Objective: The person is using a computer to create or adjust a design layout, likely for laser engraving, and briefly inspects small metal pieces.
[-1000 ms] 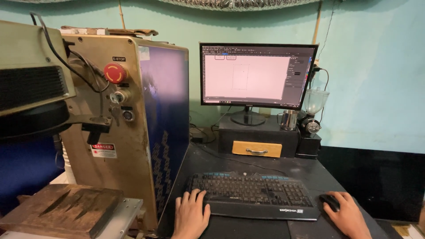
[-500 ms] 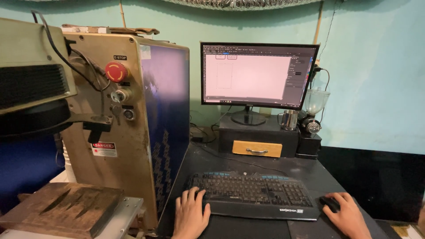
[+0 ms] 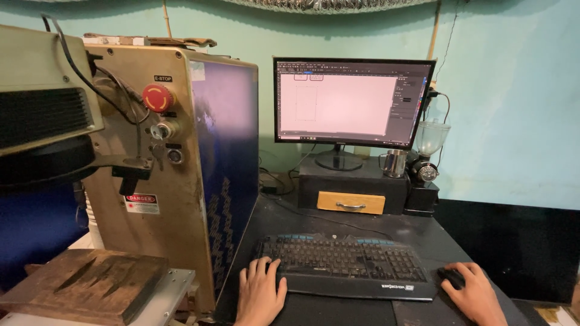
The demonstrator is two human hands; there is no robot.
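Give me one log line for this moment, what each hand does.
left hand: on keyboard | right hand: on mouse | monitor: on

A workshop: laser machine (image 3: 181,175) with emergency-stop button (image 3: 157,98) beside a monitor (image 3: 350,102).

Left hand (image 3: 260,294) on black keyboard (image 3: 347,264), right hand (image 3: 480,297) over mouse (image 3: 452,277)
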